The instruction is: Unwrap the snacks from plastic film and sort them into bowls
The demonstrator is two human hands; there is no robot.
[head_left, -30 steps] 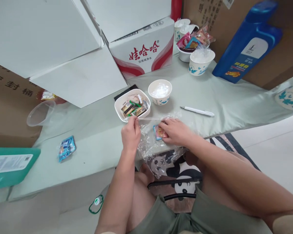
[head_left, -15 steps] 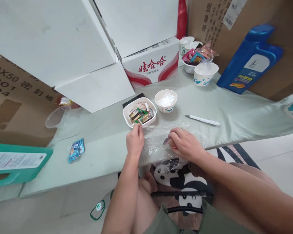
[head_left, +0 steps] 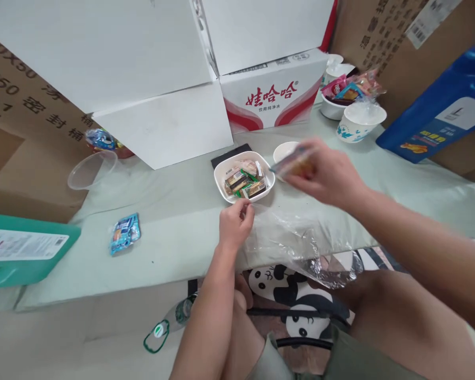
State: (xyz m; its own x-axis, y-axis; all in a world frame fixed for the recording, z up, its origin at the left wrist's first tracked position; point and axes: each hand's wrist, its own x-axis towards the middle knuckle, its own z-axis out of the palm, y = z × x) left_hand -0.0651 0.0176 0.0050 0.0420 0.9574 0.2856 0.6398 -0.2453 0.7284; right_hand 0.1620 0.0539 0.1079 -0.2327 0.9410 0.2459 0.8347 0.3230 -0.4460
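Note:
My left hand pinches the edge of a clear plastic bag, which lies across the table's front and hangs over its edge. Just beyond those fingers stands a white bowl with several wrapped snacks in it. My right hand is raised to the right of this bowl, its fingers closed on a small wrapped snack packet that is smeared by motion. Behind the packet, a white paper bowl is partly covered by it and by the hand.
A blue snack packet lies at the left, near a green jug. White boxes stand at the back. To the right are a patterned paper bowl, a bowl of snacks and a blue bottle. A clear lid leans at the left.
My right hand has lifted from the plastic bag, up and away toward the paper bowl, with the packet in its fingers. My left hand still holds the bag's edge. The view has shifted slightly.

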